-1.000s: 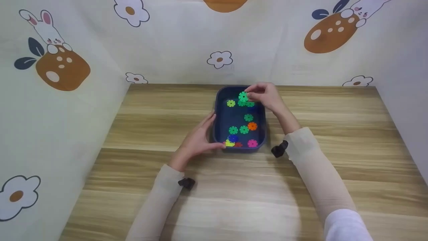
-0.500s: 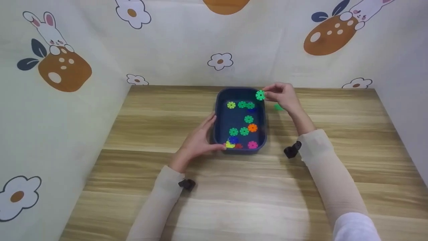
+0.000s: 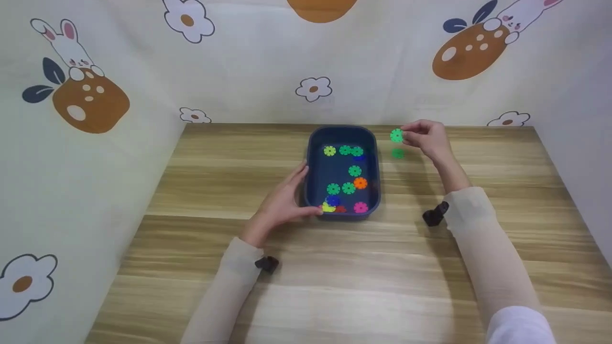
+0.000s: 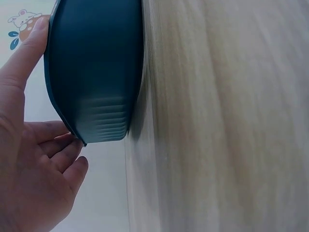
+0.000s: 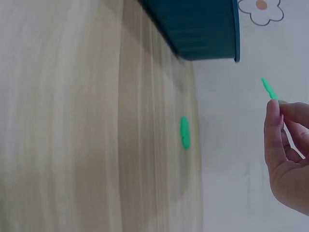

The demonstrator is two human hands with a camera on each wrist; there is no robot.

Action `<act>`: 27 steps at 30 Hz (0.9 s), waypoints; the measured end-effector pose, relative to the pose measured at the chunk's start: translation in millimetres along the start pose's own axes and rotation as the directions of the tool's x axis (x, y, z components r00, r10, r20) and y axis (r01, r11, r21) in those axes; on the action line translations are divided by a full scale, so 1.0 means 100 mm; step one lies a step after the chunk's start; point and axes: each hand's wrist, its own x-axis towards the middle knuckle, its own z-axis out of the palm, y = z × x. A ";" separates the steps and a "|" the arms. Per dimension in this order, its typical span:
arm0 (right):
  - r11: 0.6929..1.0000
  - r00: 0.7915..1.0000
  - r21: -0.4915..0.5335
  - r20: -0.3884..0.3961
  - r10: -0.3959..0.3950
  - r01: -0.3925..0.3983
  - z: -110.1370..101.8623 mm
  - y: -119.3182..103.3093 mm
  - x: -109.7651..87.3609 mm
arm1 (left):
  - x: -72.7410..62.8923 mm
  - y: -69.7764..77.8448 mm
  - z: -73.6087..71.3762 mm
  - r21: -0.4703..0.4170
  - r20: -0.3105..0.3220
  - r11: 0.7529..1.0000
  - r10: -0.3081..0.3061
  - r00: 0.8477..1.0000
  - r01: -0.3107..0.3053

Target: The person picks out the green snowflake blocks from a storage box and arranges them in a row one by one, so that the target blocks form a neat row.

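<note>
A dark blue plastic bin (image 3: 330,169) holds several notched plastic discs, flower-shaped. Inside lie a yellow disc (image 3: 329,151), an orange disc (image 3: 360,183), a pink disc (image 3: 360,207) and several green ones. My left hand (image 3: 281,198) holds the bin at its near left corner, thumb over the near rim and fingers along the left side. To the right of the bin, my right hand (image 3: 432,139) pinches a green disc (image 3: 396,135) by its edge, raised above the table. Below it, another green disc (image 5: 185,132) lies flat on the wood.
The wooden table (image 3: 191,258) meets a patterned cloth wall (image 3: 248,62) just behind the bin. More cloth rises along the left and right sides. A small black camera (image 3: 435,215) sits at the right wrist.
My right hand has carried the pinched green disc from over the bin out to its right. The green disc on the table has come into sight. My left hand stays at the bin.
</note>
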 end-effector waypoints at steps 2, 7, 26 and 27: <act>1.000 1.000 -0.002 -0.007 0.012 -0.012 -0.03 0.00 -0.02 | 0.00 0.00 0.00 0.001 0.002 1.000 -0.002 1.000 0.002; 0.999 0.999 -0.035 -0.025 0.040 -0.041 -0.09 -0.03 -0.07 | 0.00 0.01 -0.01 -0.008 0.003 1.000 -0.016 1.000 0.016; 0.965 0.974 -0.146 -0.098 0.206 -0.219 -0.34 0.34 0.02 | 0.01 -0.01 0.01 0.007 0.008 1.000 0.006 1.000 -0.006; 0.963 0.971 -0.135 -0.096 0.220 -0.232 -0.34 0.36 0.01 | 0.00 -0.01 0.01 0.006 0.008 1.000 0.005 1.000 -0.005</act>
